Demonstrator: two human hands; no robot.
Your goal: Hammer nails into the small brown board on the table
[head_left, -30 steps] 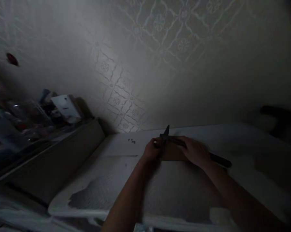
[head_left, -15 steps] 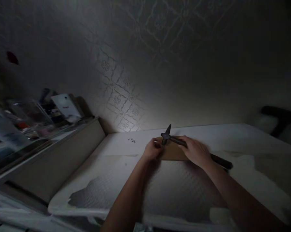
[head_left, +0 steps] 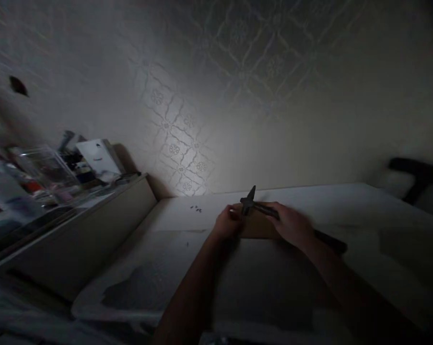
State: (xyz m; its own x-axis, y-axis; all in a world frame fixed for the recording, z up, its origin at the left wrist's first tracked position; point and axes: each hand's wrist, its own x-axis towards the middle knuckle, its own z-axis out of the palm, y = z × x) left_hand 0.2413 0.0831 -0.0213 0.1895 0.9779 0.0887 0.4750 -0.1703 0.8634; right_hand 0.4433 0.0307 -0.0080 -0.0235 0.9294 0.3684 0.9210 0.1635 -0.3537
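My right hand (head_left: 291,224) is wrapped round the handle of a hammer (head_left: 249,201), whose dark metal head points left, its narrow end up. Under the hammer lies a flat brown board (head_left: 260,226), wood or cardboard. At the board's left end is my left hand (head_left: 228,223), fingers bent together close beside the lower face of the hammer head. What those fingers pinch, if anything, is too small and dark to make out. Whether the hammer head touches anything below it I cannot tell.
Several small dark pieces (head_left: 196,209) lie on the white table (head_left: 173,218) left of the board. To the left a raised shelf (head_left: 94,211) carries a white box (head_left: 98,157) and a clear plastic container (head_left: 49,170). A patterned wall (head_left: 238,120) stands behind; a dark armrest-like shape (head_left: 415,170) is at right.
The hammer head has shifted very slightly up and right; both hands stay nearly in place. Light on the wall is brighter, while the table's front and my forearms are darker.
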